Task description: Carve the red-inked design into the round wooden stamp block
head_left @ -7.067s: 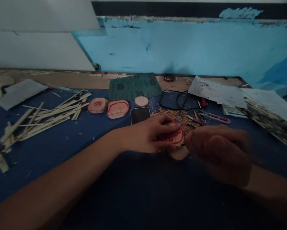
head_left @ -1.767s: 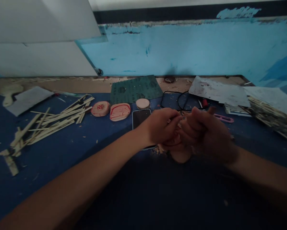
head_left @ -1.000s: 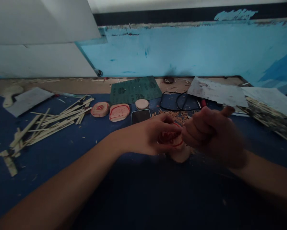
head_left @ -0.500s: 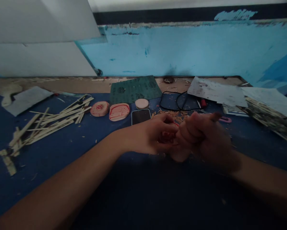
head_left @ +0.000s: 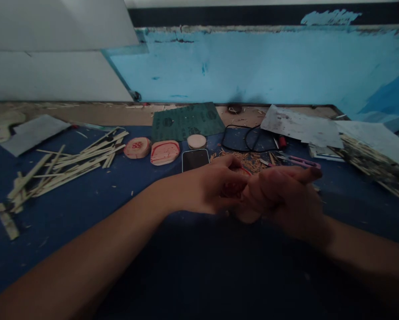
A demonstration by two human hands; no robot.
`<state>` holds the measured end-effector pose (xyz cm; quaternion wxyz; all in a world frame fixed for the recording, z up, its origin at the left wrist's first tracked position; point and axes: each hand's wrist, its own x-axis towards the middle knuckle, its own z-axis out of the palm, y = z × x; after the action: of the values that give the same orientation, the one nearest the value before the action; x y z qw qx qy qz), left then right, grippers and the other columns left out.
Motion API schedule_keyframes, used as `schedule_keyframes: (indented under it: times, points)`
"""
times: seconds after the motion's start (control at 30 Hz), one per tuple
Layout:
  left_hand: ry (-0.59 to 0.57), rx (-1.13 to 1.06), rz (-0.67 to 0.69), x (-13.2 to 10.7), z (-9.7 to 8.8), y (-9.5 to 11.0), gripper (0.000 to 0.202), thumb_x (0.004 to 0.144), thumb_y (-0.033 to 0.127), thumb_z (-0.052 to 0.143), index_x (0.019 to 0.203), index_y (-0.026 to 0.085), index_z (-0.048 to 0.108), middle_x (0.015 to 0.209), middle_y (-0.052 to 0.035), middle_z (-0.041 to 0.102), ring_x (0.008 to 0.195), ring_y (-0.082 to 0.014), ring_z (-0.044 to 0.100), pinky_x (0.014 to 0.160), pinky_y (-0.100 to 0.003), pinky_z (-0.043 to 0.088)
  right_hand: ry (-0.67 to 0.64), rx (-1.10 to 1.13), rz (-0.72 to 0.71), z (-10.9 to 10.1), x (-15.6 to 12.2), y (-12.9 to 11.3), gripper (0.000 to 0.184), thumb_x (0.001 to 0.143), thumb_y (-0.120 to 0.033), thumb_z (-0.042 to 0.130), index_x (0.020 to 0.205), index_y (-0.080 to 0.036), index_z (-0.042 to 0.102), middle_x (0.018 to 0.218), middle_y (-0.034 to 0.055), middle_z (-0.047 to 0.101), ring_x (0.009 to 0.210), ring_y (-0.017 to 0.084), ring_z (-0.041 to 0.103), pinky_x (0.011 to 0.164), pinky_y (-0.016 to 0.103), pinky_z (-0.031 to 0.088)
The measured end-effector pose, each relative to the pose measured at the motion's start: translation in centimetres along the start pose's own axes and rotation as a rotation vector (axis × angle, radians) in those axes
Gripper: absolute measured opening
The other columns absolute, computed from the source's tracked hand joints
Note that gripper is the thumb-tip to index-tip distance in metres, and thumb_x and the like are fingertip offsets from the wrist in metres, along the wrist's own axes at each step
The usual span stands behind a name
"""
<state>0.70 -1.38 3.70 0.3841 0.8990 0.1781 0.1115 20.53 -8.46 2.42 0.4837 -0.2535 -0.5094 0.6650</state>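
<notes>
My left hand (head_left: 209, 186) is closed around the edge of a wooden disc (head_left: 231, 190) with red markings, its fingers curled over the left and far sides. My right hand (head_left: 289, 198) is a fist pressed against the right side of the same disc. Out of the top of that fist sticks the dark end of a slim handled tool (head_left: 314, 174); its working end is hidden between the hands. Curly wood shavings (head_left: 253, 163) lie just beyond the disc. A phone (head_left: 195, 159) rests beside my left wrist.
Two wood slabs with red drawings (head_left: 137, 148) (head_left: 165, 153) and a plain disc (head_left: 197, 141) lie left of centre. Behind are green sandpaper (head_left: 189, 122) and a black cord (head_left: 234, 148). Wood strips (head_left: 69, 171) spread leftward; a pink-handled cutter (head_left: 299, 161) and papers (head_left: 299, 128) lie right.
My right fist has turned and dropped slightly, the tool's handle end swinging right and down. The pink-handled cutter behind it shows more now. My left hand keeps its hold on the disc.
</notes>
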Motion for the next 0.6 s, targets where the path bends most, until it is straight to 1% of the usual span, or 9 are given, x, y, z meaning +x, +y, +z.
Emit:
schedule_keyframes:
  times: [0.17,0.23,0.27,0.33,0.37,0.43,0.5,0.57,0.6]
  points:
    - [-0.012,-0.018,-0.017,-0.3,0.0,0.1,0.02,0.098,0.027,0.078,0.117,0.023,0.081,0.142,-0.0124,0.057,0.136,-0.0312,0.063,0.117,-0.044,0.058,0.096,0.001,-0.063,-0.5,0.7,0.3,0.065,0.108,-0.049,0.068,0.053,-0.024,0.042,0.051,-0.0039,0.028,0.044,0.012,0.027,0.045,0.034,0.025]
    - [0.004,-0.024,-0.022,-0.4,0.0,0.2,0.022,0.097,0.026,0.08,0.119,0.024,0.08,0.148,-0.0127,0.056,0.141,-0.0322,0.061,0.118,-0.044,0.057,0.115,-0.073,-0.087,-0.9,0.8,0.1,0.061,0.111,-0.046,0.065,0.057,-0.024,0.05,0.056,-0.0025,0.037,0.049,0.013,0.036,0.049,0.033,0.033]
    - [0.015,-0.023,-0.024,-0.5,0.0,0.3,0.025,0.095,0.025,0.081,0.12,0.024,0.08,0.15,-0.0126,0.056,0.143,-0.0327,0.06,0.119,-0.044,0.057,0.106,-0.136,-0.081,-1.2,0.8,-0.1,0.056,0.113,-0.046,0.063,0.062,-0.024,0.056,0.06,-0.0013,0.044,0.054,0.014,0.043,0.053,0.033,0.038]
    - [0.039,-0.016,-0.025,-0.5,0.0,0.3,0.033,0.092,0.023,0.084,0.124,0.025,0.079,0.152,-0.0126,0.056,0.145,-0.0332,0.059,0.119,-0.044,0.057,0.071,-0.3,-0.037,-1.8,0.7,-0.8,0.046,0.115,-0.048,0.061,0.076,-0.024,0.066,0.071,0.0007,0.058,0.064,0.016,0.055,0.06,0.033,0.046]
    - [0.046,-0.012,-0.026,-0.5,0.0,0.3,0.035,0.091,0.023,0.085,0.126,0.024,0.078,0.152,-0.0128,0.057,0.143,-0.033,0.06,0.119,-0.044,0.057,0.059,-0.399,-0.023,-2.1,0.6,-1.2,0.042,0.115,-0.05,0.06,0.082,-0.024,0.068,0.077,0.0014,0.062,0.069,0.017,0.059,0.062,0.033,0.048]
    - [0.052,-0.008,-0.025,-0.4,0.0,0.3,0.036,0.092,0.026,0.084,0.128,0.024,0.079,0.147,-0.0127,0.06,0.139,-0.0321,0.063,0.118,-0.044,0.057,0.054,-0.629,-0.035,-2.7,0.4,-2.0,0.038,0.115,-0.051,0.06,0.089,-0.024,0.067,0.084,0.0022,0.065,0.072,0.018,0.062,0.063,0.032,0.048]
    - [0.061,-0.009,-0.022,-0.3,0.1,0.2,0.037,0.093,0.028,0.084,0.129,0.025,0.079,0.144,-0.0123,0.062,0.136,-0.0316,0.064,0.117,-0.044,0.057,0.066,-0.847,-0.095,-3.2,0.1,-2.7,0.031,0.112,-0.046,0.067,0.09,-0.024,0.065,0.08,0.001,0.065,0.065,0.016,0.058,0.057,0.03,0.044]
    - [0.073,0.0,-0.033,-0.2,0.3,-0.1,0.043,0.091,0.03,0.087,0.133,0.026,0.079,0.142,-0.0123,0.062,0.134,-0.0317,0.064,0.116,-0.044,0.057,0.076,-0.971,-0.141,-3.6,-0.2,-3.5,0.023,0.106,-0.042,0.077,0.097,-0.025,0.064,0.076,-0.0006,0.067,0.057,0.014,0.057,0.05,0.029,0.039]
    - [0.077,0.009,-0.044,-0.2,0.4,-0.2,0.046,0.09,0.032,0.088,0.135,0.027,0.079,0.141,-0.0121,0.061,0.133,-0.0315,0.064,0.115,-0.044,0.057,0.08,-1.007,-0.148,-3.7,-0.3,-4.0,0.024,0.102,-0.042,0.082,0.102,-0.026,0.064,0.076,-0.0011,0.069,0.054,0.015,0.058,0.048,0.029,0.038]
